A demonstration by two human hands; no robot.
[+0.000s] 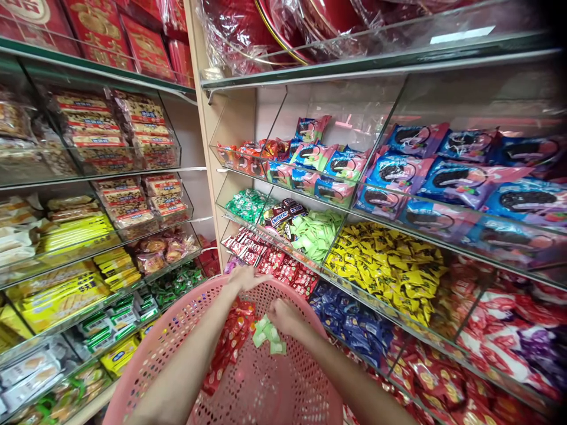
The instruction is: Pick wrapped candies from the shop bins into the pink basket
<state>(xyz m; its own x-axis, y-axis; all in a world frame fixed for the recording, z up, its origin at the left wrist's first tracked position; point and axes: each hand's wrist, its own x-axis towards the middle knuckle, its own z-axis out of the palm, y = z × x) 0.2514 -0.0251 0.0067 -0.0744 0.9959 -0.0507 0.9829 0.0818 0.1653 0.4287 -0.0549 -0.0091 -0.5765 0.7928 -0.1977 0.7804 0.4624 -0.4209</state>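
A pink perforated plastic basket [168,348] sits low in front of me, with red candy packets [230,345] lying inside. My right hand [286,316] is closed over the basket, pinching several light green candy packets [268,336] that hang from its fingers. My left hand [248,276] reaches over the basket's far rim with its fingers stretched toward the red packets [283,268] in the lower shelf bin. It holds nothing that I can see.
Clear acrylic shelf bins [310,195] hold snacks: blue cookie packs [443,177], light green candies [316,233], yellow candies [390,265], Snickers bars [281,215]. A second shelf unit [88,236] at left carries wrapped biscuits. A beige post [208,147] divides them.
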